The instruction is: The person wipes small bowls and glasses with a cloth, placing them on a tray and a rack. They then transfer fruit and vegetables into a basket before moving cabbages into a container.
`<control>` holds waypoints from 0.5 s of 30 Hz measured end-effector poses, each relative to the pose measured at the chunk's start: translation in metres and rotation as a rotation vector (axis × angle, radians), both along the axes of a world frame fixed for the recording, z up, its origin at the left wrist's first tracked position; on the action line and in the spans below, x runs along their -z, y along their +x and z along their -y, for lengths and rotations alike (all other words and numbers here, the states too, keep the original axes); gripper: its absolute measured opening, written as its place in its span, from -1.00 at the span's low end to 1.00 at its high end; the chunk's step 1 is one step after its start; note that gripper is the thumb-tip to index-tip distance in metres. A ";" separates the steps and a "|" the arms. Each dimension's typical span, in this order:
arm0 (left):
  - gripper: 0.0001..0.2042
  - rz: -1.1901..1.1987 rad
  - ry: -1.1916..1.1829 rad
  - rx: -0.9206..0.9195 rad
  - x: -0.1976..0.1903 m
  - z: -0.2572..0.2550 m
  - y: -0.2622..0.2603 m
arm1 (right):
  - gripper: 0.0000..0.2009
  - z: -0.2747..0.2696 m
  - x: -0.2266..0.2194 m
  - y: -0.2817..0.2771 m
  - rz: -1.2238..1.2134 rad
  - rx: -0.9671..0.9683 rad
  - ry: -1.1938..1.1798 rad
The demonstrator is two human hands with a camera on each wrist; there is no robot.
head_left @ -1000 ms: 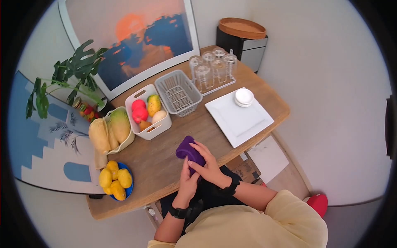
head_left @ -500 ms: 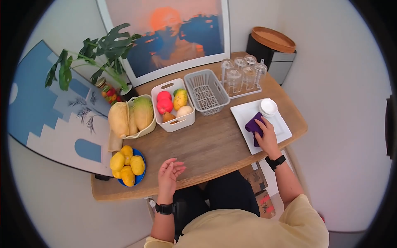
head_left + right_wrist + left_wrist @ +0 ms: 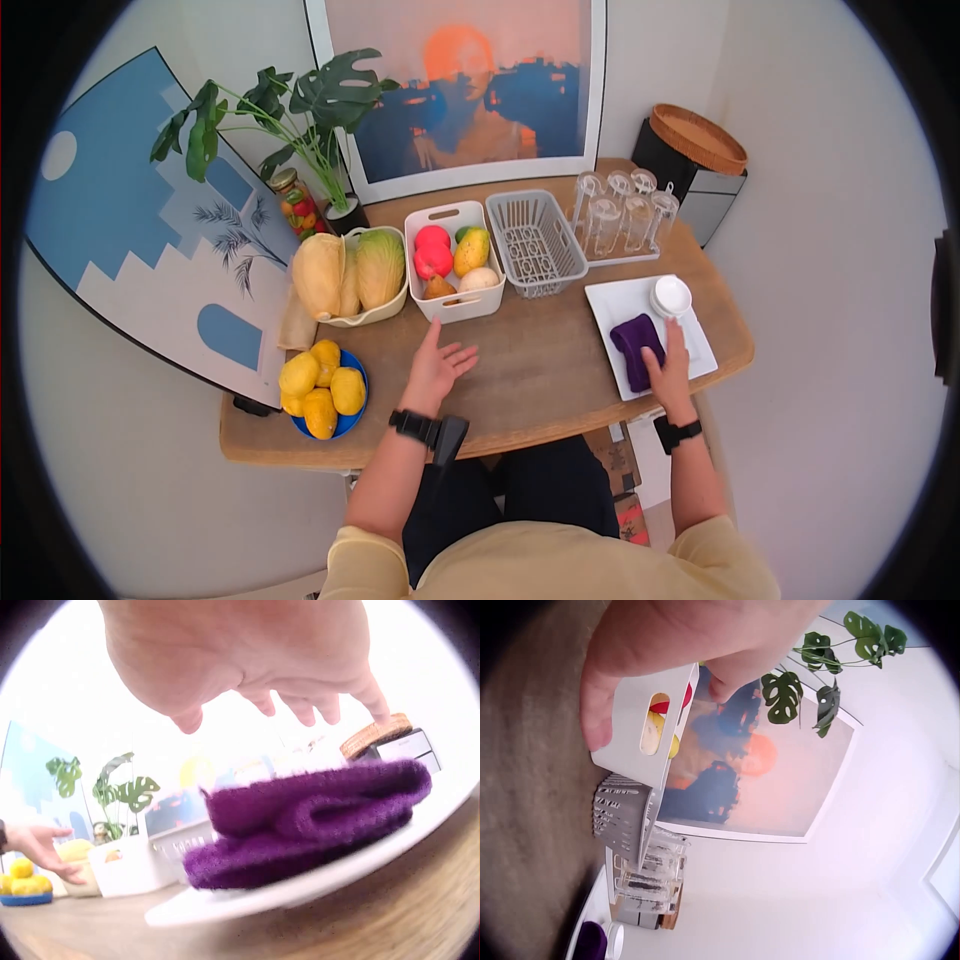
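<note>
A folded purple cloth [image 3: 632, 348] lies on the square white plate [image 3: 702, 350] at the table's right, beside a small stack of white dishes [image 3: 671, 297]. My right hand [image 3: 674, 374] hovers at the cloth's right side, fingers extended. In the right wrist view a gap shows between the fingers and the folded cloth [image 3: 315, 817]. My left hand [image 3: 438, 372] is held over the table in front of the white basket [image 3: 455, 310], fingers spread and holding nothing. That basket contains pink, yellow and brown produce.
A grey basket [image 3: 540, 240] and a rack of upturned glasses [image 3: 625, 215] stand at the back. Leftward are a cream basket [image 3: 390, 308] of large vegetables, a blue plate [image 3: 352, 422] of yellow fruit, a potted plant [image 3: 330, 100] and a jar [image 3: 298, 205]. Framed pictures lean behind.
The purple cloth went from both hands onto the white plate, and the right hand has let go of it. My left hand moved forward towards the white basket. The head view turned.
</note>
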State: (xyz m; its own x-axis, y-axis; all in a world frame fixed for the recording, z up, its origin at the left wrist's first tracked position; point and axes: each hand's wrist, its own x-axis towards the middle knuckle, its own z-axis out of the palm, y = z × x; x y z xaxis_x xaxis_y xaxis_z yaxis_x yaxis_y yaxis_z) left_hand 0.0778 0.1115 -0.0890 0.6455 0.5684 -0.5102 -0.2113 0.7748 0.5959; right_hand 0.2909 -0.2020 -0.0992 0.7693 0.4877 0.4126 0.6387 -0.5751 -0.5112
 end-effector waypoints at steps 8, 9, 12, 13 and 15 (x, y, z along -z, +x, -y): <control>-0.55 0.050 -0.016 -0.162 0.020 -0.044 0.084 | -0.69 0.045 -0.013 -0.019 -0.091 -0.014 0.316; -0.55 0.054 -0.013 -0.161 0.022 -0.045 0.083 | -0.69 0.048 -0.011 -0.019 -0.087 -0.014 0.319; -0.64 0.069 -0.002 -0.177 0.018 -0.032 0.067 | -0.76 0.053 -0.009 -0.021 -0.175 0.028 0.361; -0.64 0.058 -0.001 -0.176 0.025 -0.027 0.056 | -0.77 0.052 -0.010 -0.022 -0.162 -0.002 0.368; -0.61 0.149 -0.046 -0.048 0.040 -0.020 0.026 | -0.78 0.044 -0.016 -0.025 -0.160 -0.030 0.379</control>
